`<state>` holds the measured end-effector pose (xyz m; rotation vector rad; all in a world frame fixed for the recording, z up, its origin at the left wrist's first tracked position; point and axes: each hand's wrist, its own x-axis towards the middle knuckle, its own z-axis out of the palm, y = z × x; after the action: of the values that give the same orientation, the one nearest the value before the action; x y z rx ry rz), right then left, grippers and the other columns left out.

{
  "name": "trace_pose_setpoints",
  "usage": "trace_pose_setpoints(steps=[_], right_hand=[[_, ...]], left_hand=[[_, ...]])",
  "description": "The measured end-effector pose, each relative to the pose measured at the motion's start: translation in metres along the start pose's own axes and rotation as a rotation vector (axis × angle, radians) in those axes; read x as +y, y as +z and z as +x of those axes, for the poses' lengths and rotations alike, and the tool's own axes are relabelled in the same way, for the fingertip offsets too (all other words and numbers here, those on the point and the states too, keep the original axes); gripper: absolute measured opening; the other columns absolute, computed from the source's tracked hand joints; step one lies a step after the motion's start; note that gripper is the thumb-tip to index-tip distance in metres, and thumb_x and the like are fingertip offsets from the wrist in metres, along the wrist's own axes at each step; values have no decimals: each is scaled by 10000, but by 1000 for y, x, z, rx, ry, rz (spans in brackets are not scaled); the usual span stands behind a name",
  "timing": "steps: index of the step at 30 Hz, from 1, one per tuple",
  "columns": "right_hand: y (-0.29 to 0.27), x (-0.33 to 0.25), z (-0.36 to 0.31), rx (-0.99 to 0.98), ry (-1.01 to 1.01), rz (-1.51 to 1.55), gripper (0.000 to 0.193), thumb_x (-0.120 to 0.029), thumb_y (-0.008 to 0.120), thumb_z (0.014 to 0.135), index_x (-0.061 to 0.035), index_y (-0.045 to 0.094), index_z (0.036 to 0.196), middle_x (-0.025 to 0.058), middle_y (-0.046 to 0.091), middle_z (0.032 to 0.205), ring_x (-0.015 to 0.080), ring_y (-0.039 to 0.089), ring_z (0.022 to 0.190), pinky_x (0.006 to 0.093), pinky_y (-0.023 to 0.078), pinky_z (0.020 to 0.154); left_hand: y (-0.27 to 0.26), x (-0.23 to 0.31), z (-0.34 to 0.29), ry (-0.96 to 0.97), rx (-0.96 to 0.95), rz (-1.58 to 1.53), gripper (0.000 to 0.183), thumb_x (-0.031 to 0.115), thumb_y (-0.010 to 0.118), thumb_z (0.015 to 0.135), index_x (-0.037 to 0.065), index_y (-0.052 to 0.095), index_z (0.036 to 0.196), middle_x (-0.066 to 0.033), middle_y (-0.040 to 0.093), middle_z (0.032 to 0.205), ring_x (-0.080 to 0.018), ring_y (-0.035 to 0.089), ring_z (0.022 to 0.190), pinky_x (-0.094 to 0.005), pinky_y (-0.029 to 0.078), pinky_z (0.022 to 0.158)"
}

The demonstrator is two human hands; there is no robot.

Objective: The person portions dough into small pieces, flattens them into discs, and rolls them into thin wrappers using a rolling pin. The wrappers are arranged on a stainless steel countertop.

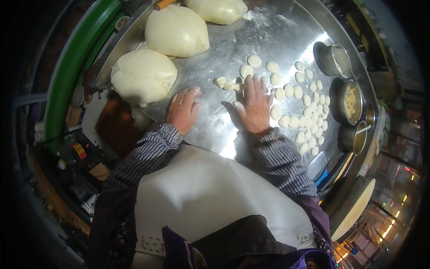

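My right hand (256,106) lies palm down with fingers stretched, at the left edge of a spread of small flattened dough rounds (293,121). Its fingers cover part of a short row of dough pieces (229,85); whether a piece is under the palm is hidden. My left hand (183,109) is held low at the table, thumb apart and fingers loosely bent, with nothing visible in it. Beside it sits a large smooth dough mound (144,76). Behind that are a second dough mound (177,31) and a third dough mound (217,10), partly cut off by the picture's edge.
Flour dusts the metal table (206,67), which has a raised rim. Along its right side stand a metal pot (336,61), a bowl of pale yellowish filling (353,103) and a bowl with a white-handled utensil (359,138). A flat blade (316,165) lies near a round wooden board (354,208).
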<state>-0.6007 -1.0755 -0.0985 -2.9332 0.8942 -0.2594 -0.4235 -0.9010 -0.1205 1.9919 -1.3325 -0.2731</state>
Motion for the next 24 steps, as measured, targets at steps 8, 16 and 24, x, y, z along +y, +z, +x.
trace_pose_setpoints(steps=[8, 16, 24], right_hand=[[15, 1, 15, 59, 98, 320, 842, -475, 634, 830, -28, 309, 1466, 187, 344, 1495, 355, 316, 1379, 543, 188, 1127], [5, 11, 25, 75, -39, 408, 250, -194, 735, 761, -87, 659, 975, 76, 618, 924, 287, 559, 919, 423, 397, 858], [-12, 27, 45, 127, 60, 368, 591, -381, 704, 803, -67, 512, 1266, 153, 545, 1221, 343, 470, 1171, 480, 337, 1000]], left_hand=[[0, 2, 1, -5, 7, 13, 464, 107, 629, 841, 25, 474, 1271, -114, 609, 1189, -305, 535, 1155, -423, 389, 1004], [-1, 2, 1, 4, 22, 21, 458, 104, 633, 835, 32, 483, 1262, -111, 615, 1175, -303, 540, 1147, -418, 395, 997], [-1, 1, 0, 16, 44, 2, 475, 44, 631, 818, 29, 483, 1270, -108, 633, 1163, -314, 556, 1131, -417, 403, 987]])
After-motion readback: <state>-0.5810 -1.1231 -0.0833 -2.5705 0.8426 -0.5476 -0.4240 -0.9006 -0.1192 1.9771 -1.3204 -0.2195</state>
